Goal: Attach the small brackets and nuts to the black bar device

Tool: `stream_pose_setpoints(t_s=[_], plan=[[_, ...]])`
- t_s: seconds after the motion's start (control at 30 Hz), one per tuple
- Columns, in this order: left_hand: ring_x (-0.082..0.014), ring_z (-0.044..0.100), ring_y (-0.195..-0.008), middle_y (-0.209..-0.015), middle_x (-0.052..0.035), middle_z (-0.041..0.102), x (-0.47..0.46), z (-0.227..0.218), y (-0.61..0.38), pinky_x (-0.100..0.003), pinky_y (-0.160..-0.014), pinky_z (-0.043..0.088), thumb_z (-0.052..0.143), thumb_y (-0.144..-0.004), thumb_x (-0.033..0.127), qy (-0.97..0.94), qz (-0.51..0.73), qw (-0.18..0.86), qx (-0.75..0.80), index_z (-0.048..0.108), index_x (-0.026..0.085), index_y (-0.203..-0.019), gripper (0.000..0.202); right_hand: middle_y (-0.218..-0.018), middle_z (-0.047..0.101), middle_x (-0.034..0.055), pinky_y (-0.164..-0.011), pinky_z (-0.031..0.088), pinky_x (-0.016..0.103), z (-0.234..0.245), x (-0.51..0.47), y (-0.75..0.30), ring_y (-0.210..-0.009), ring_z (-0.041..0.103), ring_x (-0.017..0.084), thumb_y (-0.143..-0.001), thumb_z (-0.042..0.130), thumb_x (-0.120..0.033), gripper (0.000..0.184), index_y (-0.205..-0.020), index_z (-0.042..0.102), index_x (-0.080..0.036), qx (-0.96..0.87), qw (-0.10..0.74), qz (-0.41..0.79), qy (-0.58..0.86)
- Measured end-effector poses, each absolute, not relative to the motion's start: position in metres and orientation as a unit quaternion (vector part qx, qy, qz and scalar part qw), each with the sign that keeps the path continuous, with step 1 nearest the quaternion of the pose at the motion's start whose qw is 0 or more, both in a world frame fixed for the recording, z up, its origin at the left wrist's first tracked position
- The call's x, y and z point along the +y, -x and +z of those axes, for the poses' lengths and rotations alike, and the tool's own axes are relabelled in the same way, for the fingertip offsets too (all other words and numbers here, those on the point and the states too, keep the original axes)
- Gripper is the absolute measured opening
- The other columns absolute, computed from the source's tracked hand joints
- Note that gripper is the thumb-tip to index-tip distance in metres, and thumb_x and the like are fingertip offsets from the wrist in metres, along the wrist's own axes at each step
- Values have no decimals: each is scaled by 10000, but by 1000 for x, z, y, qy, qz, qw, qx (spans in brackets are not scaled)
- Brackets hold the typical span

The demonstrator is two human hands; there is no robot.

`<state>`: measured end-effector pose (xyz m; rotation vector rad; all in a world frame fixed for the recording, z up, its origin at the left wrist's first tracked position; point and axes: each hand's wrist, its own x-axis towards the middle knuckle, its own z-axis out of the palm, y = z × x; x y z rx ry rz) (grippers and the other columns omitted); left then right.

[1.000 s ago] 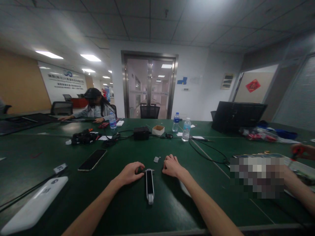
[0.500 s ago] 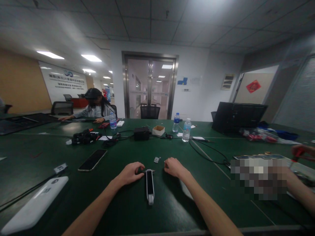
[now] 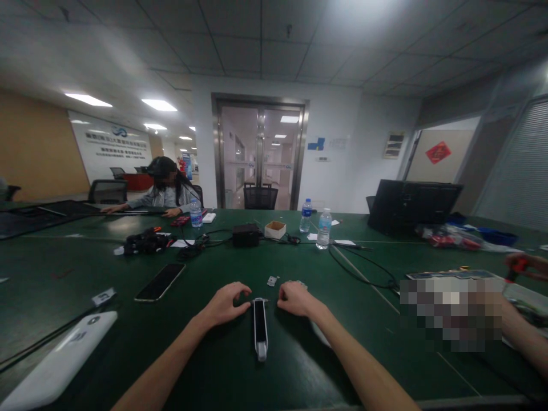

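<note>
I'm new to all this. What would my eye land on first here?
Probably the bare left hand and right hand, on either side of a slim white-edged device lying on the green table. After that, perhaps the bright red diamond at upper right, or the large dark monitor below it.

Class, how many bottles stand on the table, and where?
3: left bottle near the seated person; middle bottle and right bottle, right of the small box. Others may be hidden.
</note>
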<state>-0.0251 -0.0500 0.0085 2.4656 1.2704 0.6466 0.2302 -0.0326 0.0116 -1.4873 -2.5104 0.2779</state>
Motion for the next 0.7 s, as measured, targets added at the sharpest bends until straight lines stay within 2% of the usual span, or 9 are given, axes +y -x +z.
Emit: stream_pose_setpoints(t_s=[0.1, 0.23, 0.43, 0.53, 0.63, 0.7], plan=[[-182, 551, -838, -1038, -47, 620, -52, 10, 22, -294, -769, 442, 546, -848, 328, -849, 253, 141, 441, 603, 203, -1082, 272, -833, 624, 33, -702, 420, 241, 15, -43, -218, -806, 570, 156, -800, 580, -214, 59, -802, 626, -176, -880, 184, 55, 434], [-174, 553, -819, -990, -41, 636, -56, 12, 14, -269, -715, 440, 511, -877, 344, -840, 287, 164, 431, 622, 192, -1042, 251, -852, 574, 37, -762, 413, 265, 14, -54, -201, -831, 523, 157, -870, 541, -221, 56, -853, 568, -176, -904, 252, 31, 345], [-146, 538, -725, -849, -7, 656, -62, 18, 9, -246, -659, 417, 526, -873, 375, -817, 303, 253, 420, 674, 178, -910, 249, -888, 553, 43, -764, 409, 272, 10, -60, -194, -850, 503, 162, -905, 513, -210, 48, -924, 542, -177, -903, 312, 40, 293], [-155, 567, -777, -869, -8, 666, -62, 21, 11, -251, -700, 436, 555, -860, 393, -802, 305, 322, 400, 680, 168, -911, 263, -891, 558, 41, -769, 405, 273, 8, -58, -195, -856, 503, 159, -911, 519, -217, 54, -926, 551, -176, -900, 329, 35, 285], [-170, 590, -831, -892, -22, 672, -64, 24, 11, -267, -750, 458, 599, -826, 391, -776, 301, 396, 389, 673, 146, -903, 267, -891, 568, 44, -767, 408, 283, 6, -54, -196, -855, 512, 163, -903, 555, -289, 113, -905, 568, -176, -896, 341, 26, 281], [-164, 590, -794, -860, -23, 666, -66, 26, 10, -265, -722, 464, 629, -796, 386, -761, 291, 427, 392, 663, 135, -875, 265, -882, 576, 45, -760, 413, 290, 4, -52, -197, -845, 520, 167, -882, 584, -345, 171, -889, 578, -174, -893, 350, 23, 282]])
